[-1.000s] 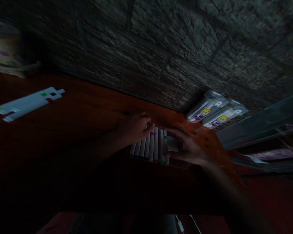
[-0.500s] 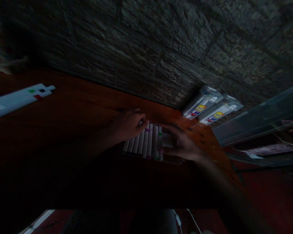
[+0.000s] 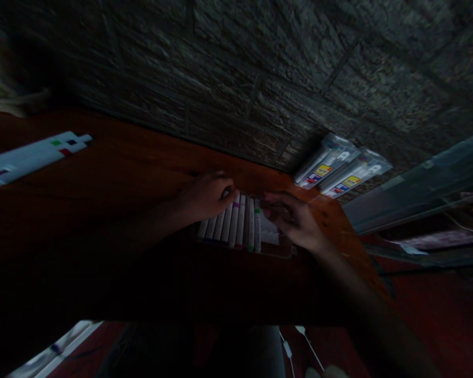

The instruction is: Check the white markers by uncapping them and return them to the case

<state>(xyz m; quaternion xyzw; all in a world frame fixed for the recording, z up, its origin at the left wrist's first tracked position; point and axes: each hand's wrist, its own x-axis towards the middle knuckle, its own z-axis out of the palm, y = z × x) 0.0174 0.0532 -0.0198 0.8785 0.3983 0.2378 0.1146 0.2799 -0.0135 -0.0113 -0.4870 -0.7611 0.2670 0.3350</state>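
An open clear plastic marker case (image 3: 274,255) lies on the wooden table in front of me. White markers (image 3: 228,226) stand side by side in its left part, and two with green bands (image 3: 254,226) lie right of the hinge. My left hand (image 3: 211,195) is curled over the far left end of the case, thumb across the marker tops; its fingertips are partly hidden. Above the right half, over a pale sheet (image 3: 268,231), hovers my right hand (image 3: 297,218), fingers loosely bent and apart, with nothing seen in them.
Two clear packs with yellow labels (image 3: 331,168) lean against the stone wall (image 3: 220,79) at the back right. A long white package (image 3: 35,157) lies on the table (image 3: 134,152) at left. Beyond the right table edge is a glass panel (image 3: 418,178); white cables (image 3: 295,346) hang below.
My right hand has drawn back from the green-banded markers toward the upper right, uncovering them and the pale sheet. My left hand stays in place. The view has shifted slightly.
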